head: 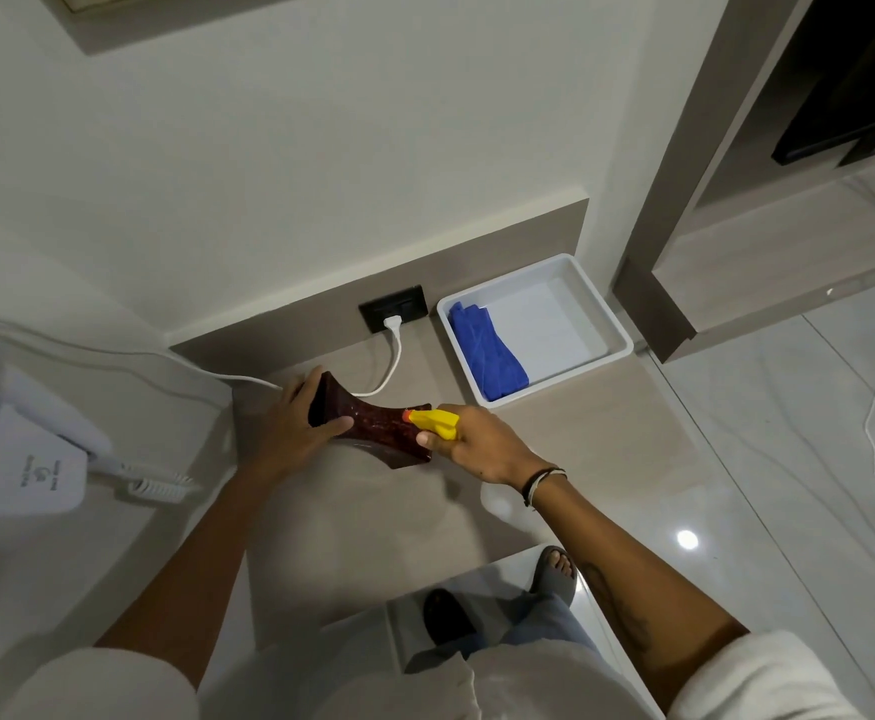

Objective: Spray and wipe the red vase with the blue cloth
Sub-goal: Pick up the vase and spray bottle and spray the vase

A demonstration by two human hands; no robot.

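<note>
Head view: the person looks down at both hands over a low beige ledge.
Left hand: closed around the flared end of the red vase, holding it tilted on its side.
Right hand: wrapped around a spray bottle with a yellow head, its orange nozzle just beside the vase's narrow middle.
Cloth: the blue cloth lies folded in a white tray beyond the right hand, untouched.
Progress: spraying seems to be the step in hand (no mist shows); wiping is not yet begun.
Hidden: the bottle's body is covered by the right hand, the trigger finger cannot be made out, and whether the vase is wet cannot be told.
</note>
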